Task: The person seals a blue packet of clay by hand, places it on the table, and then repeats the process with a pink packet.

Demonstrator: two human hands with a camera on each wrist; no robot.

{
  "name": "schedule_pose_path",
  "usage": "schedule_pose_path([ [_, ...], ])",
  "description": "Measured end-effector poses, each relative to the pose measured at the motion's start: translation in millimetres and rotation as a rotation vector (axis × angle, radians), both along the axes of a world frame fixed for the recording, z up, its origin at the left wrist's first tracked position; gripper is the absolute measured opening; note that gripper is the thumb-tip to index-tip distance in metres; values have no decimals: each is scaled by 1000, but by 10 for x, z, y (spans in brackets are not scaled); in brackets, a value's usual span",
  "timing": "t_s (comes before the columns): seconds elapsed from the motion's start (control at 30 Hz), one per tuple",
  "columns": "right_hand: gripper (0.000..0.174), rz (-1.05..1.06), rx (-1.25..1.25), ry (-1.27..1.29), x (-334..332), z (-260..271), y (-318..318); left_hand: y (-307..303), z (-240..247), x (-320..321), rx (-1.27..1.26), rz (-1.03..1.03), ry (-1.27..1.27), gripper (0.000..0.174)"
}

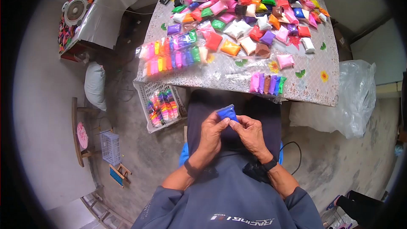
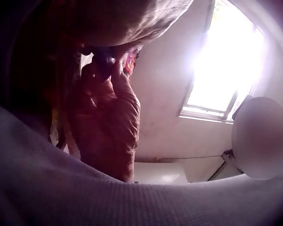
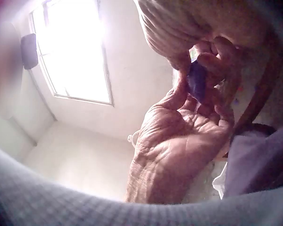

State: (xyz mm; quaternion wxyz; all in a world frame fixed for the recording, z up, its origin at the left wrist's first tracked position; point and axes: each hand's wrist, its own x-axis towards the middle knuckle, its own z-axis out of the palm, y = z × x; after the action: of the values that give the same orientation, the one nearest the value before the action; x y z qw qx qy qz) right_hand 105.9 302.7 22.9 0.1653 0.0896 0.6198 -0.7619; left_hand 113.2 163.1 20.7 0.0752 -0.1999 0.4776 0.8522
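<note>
Over the lap in the head view, both hands hold one small soft blue packet (image 1: pixel 228 113) with a clear plastic edge along its top. The left hand (image 1: pixel 210 135) pinches its lower left side between thumb and fingers. From the other side, the right hand (image 1: pixel 250 133) grips the lower right corner, the two thumbs close together. In the right wrist view the packet (image 3: pixel 197 84) shows dark blue between the fingers of both hands. The left wrist view is dim, and fingers mostly cover the packet there.
A patterned table (image 1: pixel 311 87) ahead bears a heap of colourful packets (image 1: pixel 237 10). Near its front edge lie bagged rows of packets (image 1: pixel 171 55) and a smaller row (image 1: pixel 267 84). A white basket (image 1: pixel 146 89) of packets stands below left; a clear plastic bag (image 1: pixel 339 101) is at right.
</note>
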Motion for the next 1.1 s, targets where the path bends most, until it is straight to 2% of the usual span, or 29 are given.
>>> schedule_pose_path([
  [0.1,14,-9,-33,41,-22,90,32,-89,67,-28,21,-126,-38,39],
  [0.23,12,2,-45,33,-14,88,31,-163,32,-52,-73,-172,-70,39],
  [0.3,14,71,50,66,-15,93,58,-154,40,-53,-71,-180,-66,31],
  [0.5,13,24,61,32,-12,43,-8,-121,0,-79,-29,-116,-43,20],
  [0.73,10,12,66,31,-27,-46,4,-126,-101,-94,-58,-129,-30,23],
  [1.1,13,119,78,63,-38,8,111,-255,134,-140,-35,-332,-99,25],
])
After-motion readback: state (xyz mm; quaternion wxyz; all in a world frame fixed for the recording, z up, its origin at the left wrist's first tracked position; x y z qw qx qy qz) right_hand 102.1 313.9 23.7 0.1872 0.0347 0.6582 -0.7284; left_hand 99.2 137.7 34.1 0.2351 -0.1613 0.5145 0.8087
